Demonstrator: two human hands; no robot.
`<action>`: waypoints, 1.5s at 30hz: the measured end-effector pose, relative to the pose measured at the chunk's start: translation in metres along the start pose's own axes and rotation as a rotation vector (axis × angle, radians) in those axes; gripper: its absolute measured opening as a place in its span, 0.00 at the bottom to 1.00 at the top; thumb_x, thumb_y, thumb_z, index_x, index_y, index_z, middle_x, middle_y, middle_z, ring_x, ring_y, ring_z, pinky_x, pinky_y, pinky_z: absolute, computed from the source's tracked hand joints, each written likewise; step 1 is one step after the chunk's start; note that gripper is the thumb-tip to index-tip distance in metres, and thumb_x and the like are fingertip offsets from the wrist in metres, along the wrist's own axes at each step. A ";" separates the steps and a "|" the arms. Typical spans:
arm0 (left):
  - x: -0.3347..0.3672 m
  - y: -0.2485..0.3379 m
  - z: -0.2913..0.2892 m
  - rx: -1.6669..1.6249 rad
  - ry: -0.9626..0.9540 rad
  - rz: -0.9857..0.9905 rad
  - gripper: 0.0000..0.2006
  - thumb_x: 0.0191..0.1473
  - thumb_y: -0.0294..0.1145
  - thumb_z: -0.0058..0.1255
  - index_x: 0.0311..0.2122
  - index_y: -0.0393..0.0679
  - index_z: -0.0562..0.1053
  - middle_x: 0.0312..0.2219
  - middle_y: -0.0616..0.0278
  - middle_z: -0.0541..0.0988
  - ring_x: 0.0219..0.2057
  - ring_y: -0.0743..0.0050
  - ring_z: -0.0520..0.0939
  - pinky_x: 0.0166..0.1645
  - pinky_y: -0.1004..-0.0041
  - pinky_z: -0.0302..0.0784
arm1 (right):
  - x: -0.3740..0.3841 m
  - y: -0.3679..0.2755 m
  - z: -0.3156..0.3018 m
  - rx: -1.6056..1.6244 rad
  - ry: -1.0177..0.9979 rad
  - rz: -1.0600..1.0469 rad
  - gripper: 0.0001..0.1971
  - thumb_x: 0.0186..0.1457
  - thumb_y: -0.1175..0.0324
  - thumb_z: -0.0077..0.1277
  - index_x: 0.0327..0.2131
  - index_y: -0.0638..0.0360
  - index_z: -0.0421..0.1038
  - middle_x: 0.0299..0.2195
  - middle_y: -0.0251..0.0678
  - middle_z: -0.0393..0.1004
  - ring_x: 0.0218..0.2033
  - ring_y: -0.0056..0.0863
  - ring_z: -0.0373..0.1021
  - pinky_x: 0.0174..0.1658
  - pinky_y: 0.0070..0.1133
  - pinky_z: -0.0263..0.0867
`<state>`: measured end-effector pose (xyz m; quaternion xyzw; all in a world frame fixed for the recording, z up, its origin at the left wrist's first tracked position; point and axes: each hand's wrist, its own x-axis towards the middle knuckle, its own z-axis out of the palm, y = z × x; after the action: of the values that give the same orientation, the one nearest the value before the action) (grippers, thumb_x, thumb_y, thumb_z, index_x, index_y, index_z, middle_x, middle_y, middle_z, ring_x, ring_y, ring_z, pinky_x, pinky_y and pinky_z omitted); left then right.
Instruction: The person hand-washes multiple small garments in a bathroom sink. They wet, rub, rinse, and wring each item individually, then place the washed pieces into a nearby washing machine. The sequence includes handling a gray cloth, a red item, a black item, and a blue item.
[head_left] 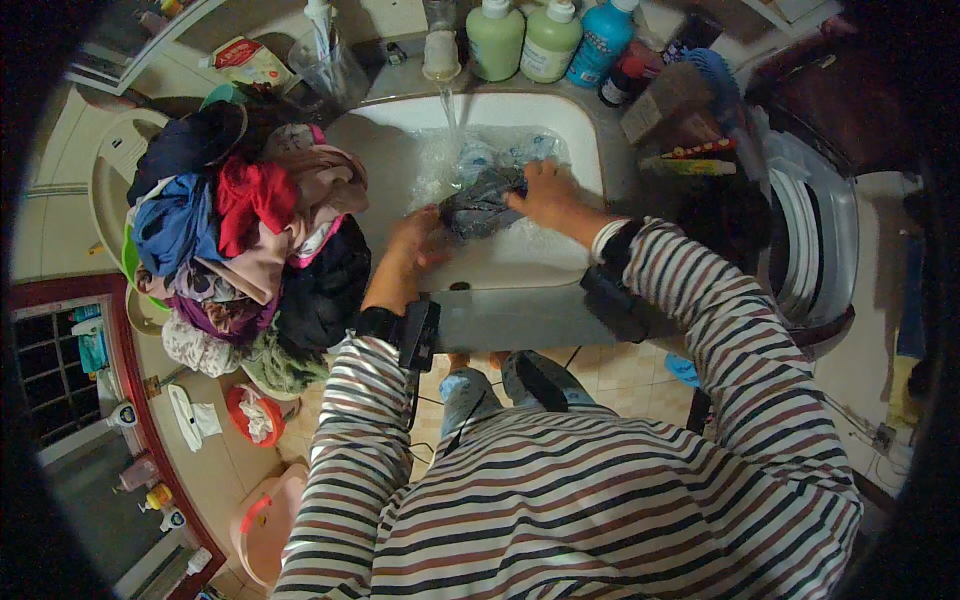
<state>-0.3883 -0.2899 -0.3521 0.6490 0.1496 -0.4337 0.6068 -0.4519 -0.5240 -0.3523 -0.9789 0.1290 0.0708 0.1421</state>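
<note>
A wet dark grey cloth [482,207] is bunched up in the white sink [585,125], just above the water. My right hand [548,198] grips its right side, fingers bent over the fabric. At its left end, my left hand [418,238] holds the edge, with its fingers partly hidden. A pale blue patterned cloth [505,150] lies in bubbly water behind the grey one. Water pours from the tap [441,58] into the sink beside it.
A tall heap of mixed clothes [255,205] stands against the sink's left side. Two green pump bottles [495,42] and a blue bottle [602,42] line the back ledge. At the right are a brush [712,75] and a clear plastic tub [825,215].
</note>
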 end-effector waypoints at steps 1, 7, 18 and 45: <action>0.002 0.000 0.008 -0.088 0.000 -0.057 0.26 0.50 0.50 0.39 0.51 0.45 0.61 0.48 0.54 0.65 0.51 0.51 0.63 0.50 0.47 0.60 | -0.004 -0.013 0.015 -0.031 0.009 0.000 0.24 0.39 0.72 0.53 0.43 0.63 0.59 0.44 0.55 0.57 0.45 0.48 0.58 0.44 0.33 0.59; 0.012 0.010 0.031 -0.527 -0.176 -0.300 0.31 0.52 0.59 0.29 0.53 0.45 0.57 0.49 0.52 0.62 0.49 0.51 0.64 0.46 0.46 0.62 | 0.004 -0.042 0.033 0.309 -0.333 -0.247 0.25 0.44 0.57 0.53 0.44 0.59 0.60 0.37 0.48 0.68 0.38 0.44 0.67 0.41 0.30 0.62; 0.008 0.000 0.045 -0.579 -0.107 0.225 0.20 0.53 0.49 0.34 0.42 0.43 0.66 0.37 0.55 0.72 0.36 0.61 0.75 0.38 0.67 0.73 | -0.012 -0.098 -0.045 0.586 -0.145 -0.225 0.22 0.53 0.50 0.36 0.25 0.59 0.70 0.24 0.47 0.70 0.27 0.42 0.68 0.32 0.32 0.62; 0.059 -0.017 0.003 -0.220 0.022 0.032 0.22 0.54 0.50 0.36 0.35 0.37 0.68 0.18 0.57 0.71 0.16 0.69 0.68 0.22 0.68 0.64 | 0.043 -0.033 -0.022 0.267 -0.331 0.094 0.30 0.46 0.50 0.46 0.47 0.65 0.59 0.42 0.53 0.66 0.43 0.48 0.64 0.45 0.33 0.60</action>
<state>-0.3670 -0.3082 -0.4072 0.5857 0.1927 -0.3977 0.6795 -0.3994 -0.5095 -0.3306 -0.9193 0.1574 0.2194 0.2864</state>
